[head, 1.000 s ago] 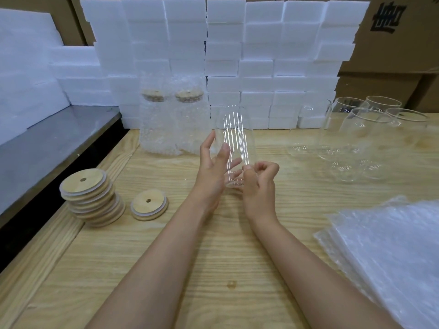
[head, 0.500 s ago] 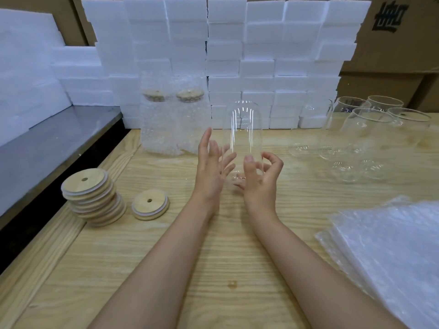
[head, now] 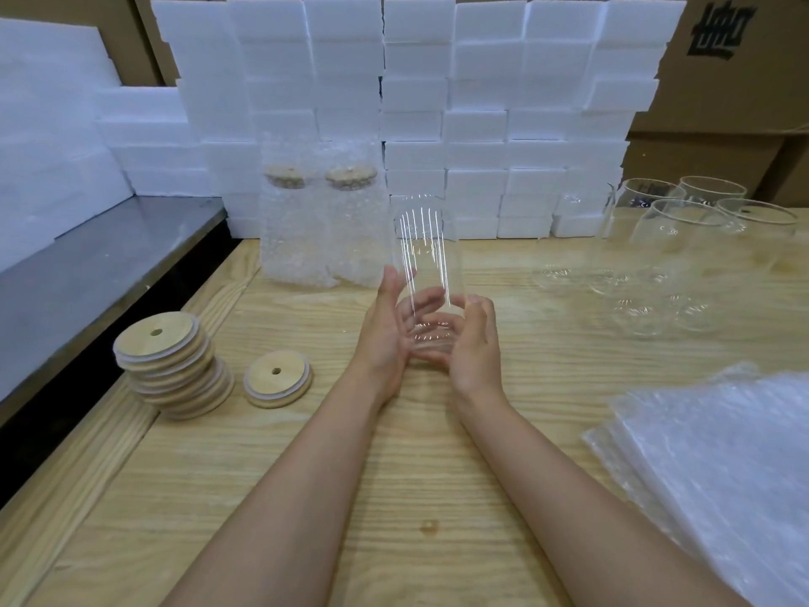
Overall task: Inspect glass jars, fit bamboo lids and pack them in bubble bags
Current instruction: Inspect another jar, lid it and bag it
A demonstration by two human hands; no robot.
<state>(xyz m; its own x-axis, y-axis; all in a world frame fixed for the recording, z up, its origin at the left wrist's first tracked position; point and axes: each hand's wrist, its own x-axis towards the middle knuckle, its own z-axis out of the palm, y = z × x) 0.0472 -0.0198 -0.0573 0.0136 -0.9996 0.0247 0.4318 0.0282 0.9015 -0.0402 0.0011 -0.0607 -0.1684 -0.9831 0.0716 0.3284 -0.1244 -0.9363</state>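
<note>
A clear glass jar [head: 427,256] is held upright above the wooden table [head: 394,475], between both hands at its lower end. My left hand [head: 387,330] lies against its left side with fingers fairly straight and seen through the glass. My right hand [head: 477,343] cups the right side near the base, fingers curled round it. A stack of bamboo lids [head: 170,365] stands at the left, with a single bamboo lid [head: 278,383] beside it. A pile of bubble bags [head: 718,466] lies at the right.
Two jars with lids, packed in bubble bags [head: 319,230], stand behind the hands. Several bare glass jars [head: 683,251] stand at the back right. White foam blocks [head: 416,102] form a wall at the back. A grey metal surface [head: 87,273] runs along the left.
The jar has been turned between the hands; the light streaks on it shifted. My right hand closed round the base again after its fingers had spread. The left hand stayed alongside.
</note>
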